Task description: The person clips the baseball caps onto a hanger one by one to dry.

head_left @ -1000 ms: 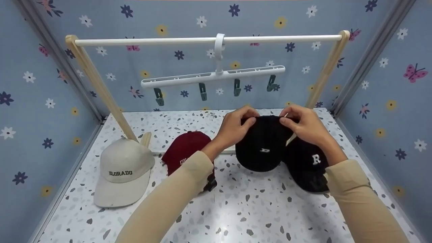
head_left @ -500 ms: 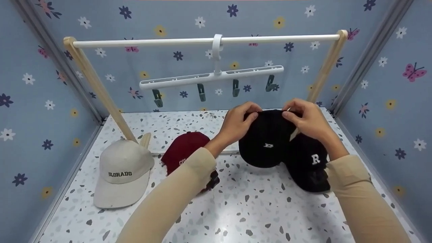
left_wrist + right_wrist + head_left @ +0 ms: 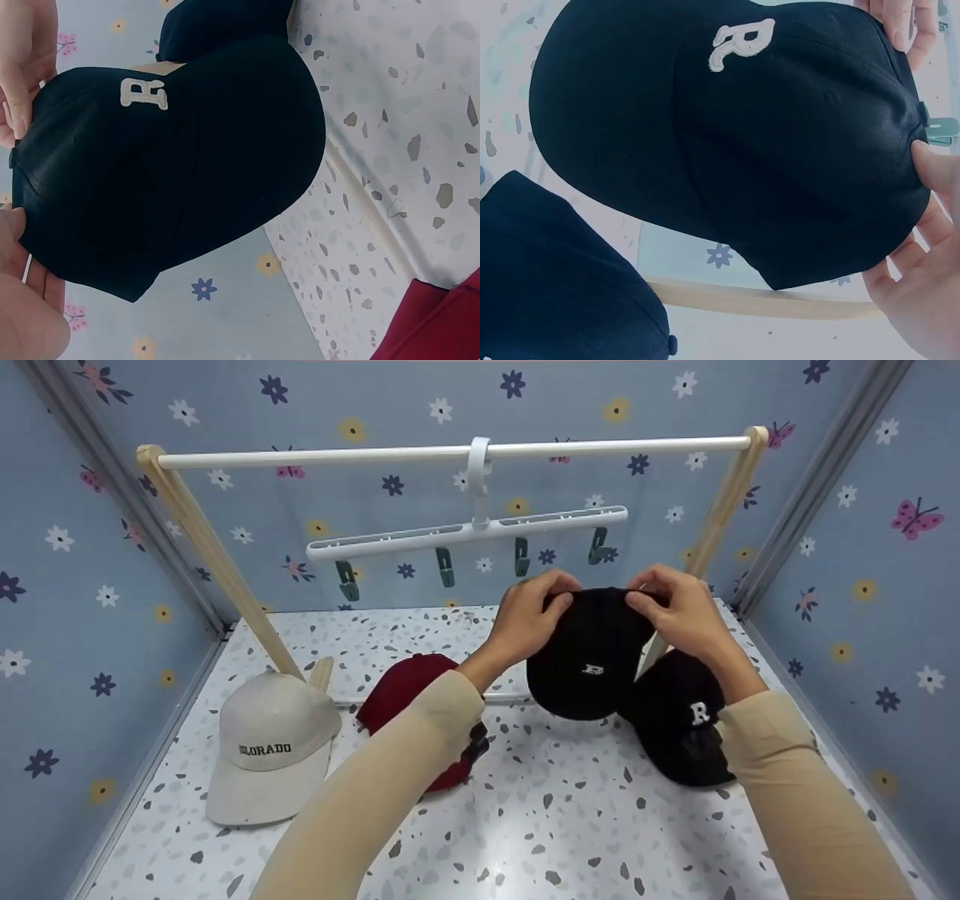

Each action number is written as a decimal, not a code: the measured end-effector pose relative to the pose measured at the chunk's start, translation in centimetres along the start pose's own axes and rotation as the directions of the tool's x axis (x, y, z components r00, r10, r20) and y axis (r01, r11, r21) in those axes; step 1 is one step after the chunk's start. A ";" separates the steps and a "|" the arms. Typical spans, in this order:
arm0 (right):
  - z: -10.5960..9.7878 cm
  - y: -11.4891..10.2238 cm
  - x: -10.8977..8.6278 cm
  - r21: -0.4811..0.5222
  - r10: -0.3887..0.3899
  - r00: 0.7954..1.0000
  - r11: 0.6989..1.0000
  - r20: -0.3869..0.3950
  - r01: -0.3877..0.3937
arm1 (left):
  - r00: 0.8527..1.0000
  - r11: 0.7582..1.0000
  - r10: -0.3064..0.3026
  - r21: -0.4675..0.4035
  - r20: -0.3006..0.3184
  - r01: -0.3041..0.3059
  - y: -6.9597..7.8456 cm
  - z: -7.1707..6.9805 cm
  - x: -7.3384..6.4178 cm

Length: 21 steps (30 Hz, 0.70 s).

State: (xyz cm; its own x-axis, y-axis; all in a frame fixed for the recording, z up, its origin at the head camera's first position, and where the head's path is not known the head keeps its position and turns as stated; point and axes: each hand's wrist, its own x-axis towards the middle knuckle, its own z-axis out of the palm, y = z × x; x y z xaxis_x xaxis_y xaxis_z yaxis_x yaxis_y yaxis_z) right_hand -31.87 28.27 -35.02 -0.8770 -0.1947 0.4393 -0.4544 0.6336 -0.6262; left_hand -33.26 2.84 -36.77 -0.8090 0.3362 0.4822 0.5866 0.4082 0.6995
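Note:
A black baseball cap (image 3: 589, 660) with a white letter R hangs between both hands, crown up and brim down, raised over the speckled table. My left hand (image 3: 529, 611) pinches the crown's top at its left side, thumb in front. On the other side of the crown, my right hand (image 3: 679, 611) pinches it the same way. In the left wrist view the whole cap (image 3: 172, 165) shows, its brim pointing away from the fingers. Above and behind it, a white hanger (image 3: 472, 532) with several dark green clips (image 3: 522, 556) hangs from a rail.
A second black cap (image 3: 675, 720) marked R lies at the right, partly behind the right sleeve. Left on the table (image 3: 555, 825) are a beige cap (image 3: 270, 735) lettered COLORADO and a dark red cap (image 3: 409, 682), partly covered by the left sleeve. A wooden-legged rack (image 3: 225, 562) carries the white rail.
Both hands have lifted the black cap higher, toward the hanger's clips, and keep their pinch on its crown. The other caps stay where they were.

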 end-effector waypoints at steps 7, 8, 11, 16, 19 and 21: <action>-0.1 0.0 0.2 0.011 -0.007 1.000 1.000 -0.021 0.007 | 1.000 1.000 -0.001 0.000 0.015 0.001 0.2 0.1 0.4; -0.1 0.0 0.2 0.008 -0.008 1.000 1.000 -0.025 0.008 | 1.000 1.000 -0.002 -0.002 0.021 0.002 0.3 0.1 0.5; -0.1 0.1 0.1 0.001 -0.006 0.999 1.000 -0.041 0.006 | 0.999 1.000 -0.009 -0.005 0.036 0.009 0.3 0.2 0.6; 0.1 0.3 0.1 0.005 -0.013 0.997 1.000 -0.074 0.014 | 0.998 0.999 -0.034 -0.004 0.048 0.034 0.4 0.3 0.9; 0.2 0.5 0.1 -0.004 -0.039 0.996 0.999 -0.079 0.039 | 0.998 0.999 -0.047 -0.002 0.052 0.047 0.6 0.4 1.1; 0.2 0.6 0.0 -0.012 -0.055 0.995 0.998 -0.080 0.055 | 0.997 0.999 -0.050 0.002 0.056 0.050 0.7 0.5 1.3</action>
State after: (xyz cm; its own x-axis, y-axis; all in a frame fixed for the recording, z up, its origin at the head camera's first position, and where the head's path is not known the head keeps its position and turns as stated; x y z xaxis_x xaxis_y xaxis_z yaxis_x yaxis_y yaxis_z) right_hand -32.15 28.45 -35.54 -0.8352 -0.1692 0.5233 -0.4996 0.6309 -0.5935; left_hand -33.89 4.02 -35.87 -0.8336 0.3627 0.4166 0.5458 0.4257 0.7217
